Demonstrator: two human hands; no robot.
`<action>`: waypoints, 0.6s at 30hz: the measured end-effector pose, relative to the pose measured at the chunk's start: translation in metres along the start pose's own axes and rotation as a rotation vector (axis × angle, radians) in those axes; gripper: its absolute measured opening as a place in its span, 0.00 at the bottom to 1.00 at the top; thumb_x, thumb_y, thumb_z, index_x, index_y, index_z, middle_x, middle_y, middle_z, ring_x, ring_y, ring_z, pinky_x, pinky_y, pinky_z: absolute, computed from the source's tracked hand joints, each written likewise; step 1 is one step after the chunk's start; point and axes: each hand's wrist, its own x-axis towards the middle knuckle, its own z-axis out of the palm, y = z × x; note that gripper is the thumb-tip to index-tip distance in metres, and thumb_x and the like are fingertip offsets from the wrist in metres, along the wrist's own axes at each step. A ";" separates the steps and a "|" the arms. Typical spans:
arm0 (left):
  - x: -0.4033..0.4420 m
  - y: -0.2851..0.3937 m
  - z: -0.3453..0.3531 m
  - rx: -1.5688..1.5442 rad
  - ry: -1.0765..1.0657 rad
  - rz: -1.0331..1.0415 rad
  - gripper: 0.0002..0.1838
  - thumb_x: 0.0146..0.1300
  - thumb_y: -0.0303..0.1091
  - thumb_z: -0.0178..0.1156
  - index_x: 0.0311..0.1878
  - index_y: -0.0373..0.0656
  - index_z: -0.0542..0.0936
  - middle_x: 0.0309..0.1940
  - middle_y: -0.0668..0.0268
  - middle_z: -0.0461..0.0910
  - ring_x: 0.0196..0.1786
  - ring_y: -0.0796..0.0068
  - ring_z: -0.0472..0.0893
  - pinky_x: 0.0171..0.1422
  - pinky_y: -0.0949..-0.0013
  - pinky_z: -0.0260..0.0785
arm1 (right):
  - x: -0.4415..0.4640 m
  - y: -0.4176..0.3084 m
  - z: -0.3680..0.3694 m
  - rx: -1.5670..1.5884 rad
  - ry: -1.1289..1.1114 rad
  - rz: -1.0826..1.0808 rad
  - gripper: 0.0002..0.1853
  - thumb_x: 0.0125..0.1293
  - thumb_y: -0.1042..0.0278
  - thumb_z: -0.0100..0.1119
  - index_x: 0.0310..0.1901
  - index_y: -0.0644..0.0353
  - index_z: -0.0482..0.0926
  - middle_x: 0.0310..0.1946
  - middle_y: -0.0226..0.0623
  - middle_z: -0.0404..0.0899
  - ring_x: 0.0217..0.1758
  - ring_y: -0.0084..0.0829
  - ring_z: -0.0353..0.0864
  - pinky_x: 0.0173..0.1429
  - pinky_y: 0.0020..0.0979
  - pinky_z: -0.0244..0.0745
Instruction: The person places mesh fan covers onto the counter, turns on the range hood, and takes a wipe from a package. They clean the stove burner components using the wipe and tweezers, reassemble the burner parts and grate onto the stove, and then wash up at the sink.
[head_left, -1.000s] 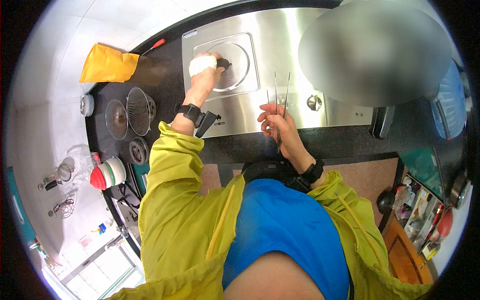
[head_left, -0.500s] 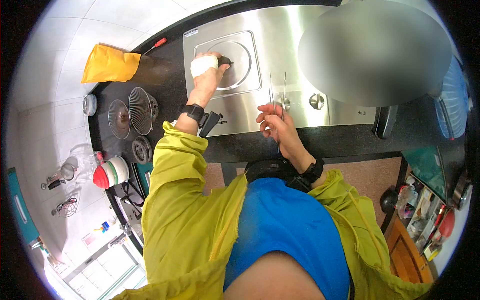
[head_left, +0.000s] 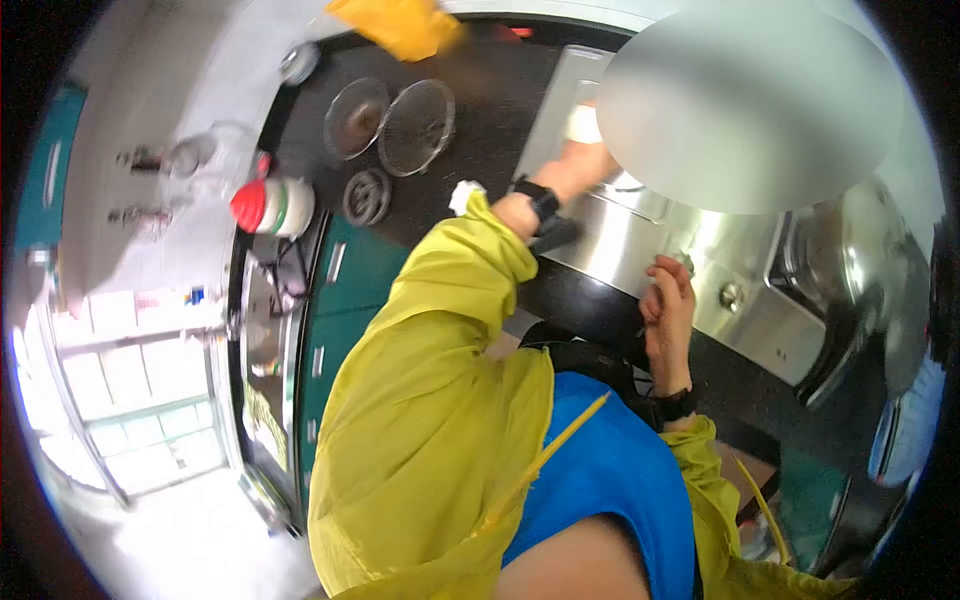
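As L hand is part-hidden, can't tell grip; white wad touches outer side.

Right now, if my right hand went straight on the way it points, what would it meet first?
Your right hand would probably meet the blurred knob at its fingertips, on the steel cooktop. Depth is unclear, so it might pass above.

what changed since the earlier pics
The view swung left, so hob, left hand and right hand sit further right in frame. The tweezers can't be made out now. The white thing is still at the left hand; the wire basket remains on the counter.
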 end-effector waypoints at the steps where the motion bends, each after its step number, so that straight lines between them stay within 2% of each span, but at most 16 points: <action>1: -0.002 0.007 -0.012 -0.031 -0.042 -0.025 0.17 0.52 0.34 0.73 0.46 0.46 0.83 0.42 0.58 0.81 0.51 0.53 0.80 0.59 0.54 0.70 | 0.002 0.004 0.002 -0.004 -0.016 -0.011 0.14 0.72 0.70 0.60 0.56 0.63 0.78 0.42 0.33 0.82 0.19 0.10 0.60 0.20 0.17 0.53; 3: -0.018 0.025 -0.033 -0.219 -0.014 -0.063 0.17 0.54 0.33 0.70 0.47 0.42 0.82 0.41 0.56 0.81 0.48 0.51 0.80 0.54 0.55 0.74 | 0.005 0.005 0.013 -0.028 -0.016 -0.002 0.16 0.74 0.65 0.62 0.58 0.65 0.78 0.46 0.37 0.83 0.18 0.09 0.59 0.20 0.17 0.53; 4: -0.032 0.036 -0.042 -0.282 -0.032 -0.099 0.17 0.55 0.33 0.70 0.47 0.42 0.82 0.41 0.56 0.81 0.48 0.51 0.81 0.53 0.56 0.75 | 0.009 0.006 0.017 -0.058 -0.032 0.010 0.20 0.75 0.59 0.61 0.61 0.63 0.76 0.47 0.39 0.84 0.17 0.09 0.57 0.19 0.16 0.52; 5: -0.045 0.047 -0.051 -0.349 -0.050 -0.130 0.17 0.55 0.33 0.71 0.48 0.41 0.82 0.42 0.55 0.81 0.48 0.51 0.81 0.52 0.56 0.76 | 0.009 0.004 0.028 -0.072 -0.051 0.019 0.20 0.75 0.59 0.61 0.61 0.63 0.76 0.47 0.39 0.84 0.17 0.09 0.57 0.19 0.16 0.52; 7: -0.068 0.065 -0.080 -0.582 -0.215 -0.294 0.17 0.56 0.34 0.71 0.48 0.42 0.83 0.42 0.55 0.81 0.48 0.54 0.83 0.51 0.58 0.77 | 0.004 -0.006 0.050 0.051 -0.140 0.124 0.20 0.76 0.56 0.59 0.62 0.59 0.75 0.44 0.38 0.85 0.16 0.10 0.55 0.19 0.16 0.51; 8: -0.081 0.069 -0.090 -0.598 -0.258 -0.324 0.18 0.56 0.35 0.72 0.49 0.41 0.83 0.43 0.56 0.82 0.47 0.58 0.83 0.51 0.60 0.77 | 0.010 0.002 0.050 0.104 -0.146 0.222 0.17 0.77 0.54 0.57 0.58 0.55 0.75 0.43 0.36 0.86 0.15 0.10 0.54 0.19 0.16 0.51; 9: -0.095 0.073 -0.102 -0.706 -0.274 -0.395 0.19 0.55 0.36 0.72 0.49 0.41 0.84 0.42 0.57 0.83 0.47 0.61 0.83 0.51 0.60 0.78 | 0.014 0.009 0.050 0.093 -0.157 0.227 0.17 0.77 0.54 0.57 0.58 0.55 0.75 0.43 0.36 0.86 0.15 0.10 0.54 0.19 0.16 0.51; 11: -0.116 0.068 -0.117 -0.654 -0.206 -0.422 0.20 0.55 0.36 0.74 0.50 0.41 0.84 0.42 0.58 0.83 0.47 0.63 0.83 0.53 0.62 0.77 | 0.017 0.020 0.059 0.072 -0.329 0.355 0.13 0.76 0.55 0.58 0.52 0.53 0.76 0.39 0.29 0.84 0.15 0.10 0.55 0.18 0.16 0.51; 12: -0.124 0.062 -0.127 -0.652 -0.195 -0.430 0.20 0.55 0.36 0.74 0.50 0.41 0.84 0.42 0.58 0.83 0.47 0.63 0.83 0.53 0.62 0.77 | 0.020 0.035 0.058 0.058 -0.359 0.354 0.11 0.76 0.56 0.59 0.50 0.53 0.76 0.33 0.23 0.80 0.15 0.11 0.56 0.17 0.17 0.51; 15: -0.154 0.043 -0.160 -0.655 -0.262 -0.464 0.21 0.55 0.36 0.74 0.51 0.42 0.83 0.45 0.59 0.83 0.50 0.64 0.82 0.57 0.63 0.76 | 0.014 0.054 0.083 0.076 -0.409 0.463 0.11 0.76 0.58 0.59 0.51 0.53 0.77 0.29 0.21 0.75 0.16 0.11 0.57 0.18 0.16 0.51; 16: -0.167 0.030 -0.173 -0.614 -0.166 -0.505 0.23 0.55 0.36 0.74 0.54 0.42 0.82 0.47 0.59 0.82 0.52 0.63 0.82 0.58 0.63 0.75 | 0.008 0.055 0.096 0.015 -0.394 0.467 0.14 0.75 0.58 0.60 0.54 0.55 0.77 0.34 0.25 0.80 0.17 0.10 0.57 0.19 0.15 0.52; 17: -0.182 0.014 -0.186 -0.573 -0.072 -0.543 0.25 0.55 0.37 0.75 0.56 0.42 0.81 0.49 0.59 0.81 0.53 0.63 0.82 0.60 0.63 0.75 | 0.006 0.054 0.105 0.006 -0.397 0.464 0.14 0.75 0.58 0.60 0.54 0.55 0.77 0.34 0.25 0.80 0.17 0.10 0.57 0.19 0.15 0.52; 18: -0.196 -0.008 -0.202 -0.383 0.042 -0.636 0.28 0.55 0.38 0.76 0.58 0.41 0.80 0.53 0.57 0.80 0.55 0.60 0.81 0.62 0.62 0.74 | 0.004 0.054 0.113 -0.034 -0.423 0.465 0.16 0.75 0.57 0.61 0.57 0.55 0.76 0.37 0.28 0.81 0.17 0.10 0.56 0.19 0.15 0.52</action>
